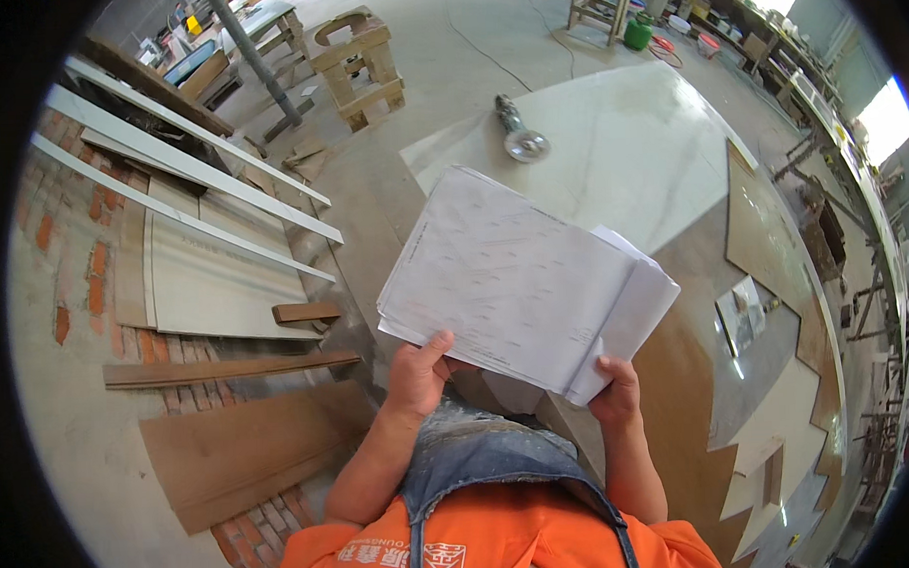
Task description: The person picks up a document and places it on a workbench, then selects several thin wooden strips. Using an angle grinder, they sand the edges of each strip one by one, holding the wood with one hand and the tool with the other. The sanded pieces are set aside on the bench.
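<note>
A stack of printed paper sheets (504, 277) is held up in front of me, with faint lines and small marks on the top page. At its lower left edge my left hand (420, 373) grips it, thumb on top and fingers underneath. My right hand (615, 387) pinches the lower right corner, where several pages are folded over. Beyond the papers an angle grinder (519, 131) lies on a large white marbled slab (620, 148).
Long white strips (190, 168) and pale panels (224, 272) lean over bricks on the left. Nearer are brown boards (260, 446). A clear plastic packet (741, 314) lies among cut slab pieces on the right. Farther off stand a wooden stand (359, 67) and a green gas cylinder (639, 32).
</note>
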Action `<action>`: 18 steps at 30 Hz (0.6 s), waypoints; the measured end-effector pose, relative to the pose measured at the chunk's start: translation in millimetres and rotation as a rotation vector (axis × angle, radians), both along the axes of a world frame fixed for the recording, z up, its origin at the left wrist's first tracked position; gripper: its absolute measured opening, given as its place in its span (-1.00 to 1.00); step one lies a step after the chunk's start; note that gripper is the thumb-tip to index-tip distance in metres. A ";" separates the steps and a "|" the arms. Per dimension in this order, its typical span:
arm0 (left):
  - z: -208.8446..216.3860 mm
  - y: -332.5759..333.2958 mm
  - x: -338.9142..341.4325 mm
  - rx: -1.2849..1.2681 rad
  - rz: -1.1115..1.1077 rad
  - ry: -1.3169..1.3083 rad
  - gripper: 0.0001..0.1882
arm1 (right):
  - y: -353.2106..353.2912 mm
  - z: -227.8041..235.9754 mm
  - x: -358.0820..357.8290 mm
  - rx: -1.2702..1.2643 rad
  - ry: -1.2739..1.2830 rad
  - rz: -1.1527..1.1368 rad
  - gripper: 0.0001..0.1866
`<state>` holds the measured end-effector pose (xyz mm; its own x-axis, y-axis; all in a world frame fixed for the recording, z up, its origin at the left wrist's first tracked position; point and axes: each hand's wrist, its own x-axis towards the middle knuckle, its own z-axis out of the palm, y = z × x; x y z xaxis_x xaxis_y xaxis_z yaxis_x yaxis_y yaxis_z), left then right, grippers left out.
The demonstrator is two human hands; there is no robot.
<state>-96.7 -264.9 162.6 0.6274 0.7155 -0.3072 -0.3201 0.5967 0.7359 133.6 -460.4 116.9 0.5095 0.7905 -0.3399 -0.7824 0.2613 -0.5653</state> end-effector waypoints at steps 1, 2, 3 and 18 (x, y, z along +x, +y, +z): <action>-2.7 22.2 -8.2 0.004 -0.010 -0.016 -0.45 | 20.3 -2.2 -4.1 -0.012 -0.015 -0.002 -0.27; -5.2 45.2 -16.5 0.009 -0.020 -0.031 -0.47 | 41.8 -4.1 -9.7 -0.023 -0.030 -0.005 -0.27; -6.4 65.1 -22.5 0.013 -0.031 -0.046 -0.49 | 61.8 -3.9 -13.6 -0.022 -0.012 -0.007 -0.28; -18.4 328.6 -136.0 0.069 0.045 0.043 -0.57 | 324.0 24.4 93.4 0.110 -0.059 -0.459 -0.46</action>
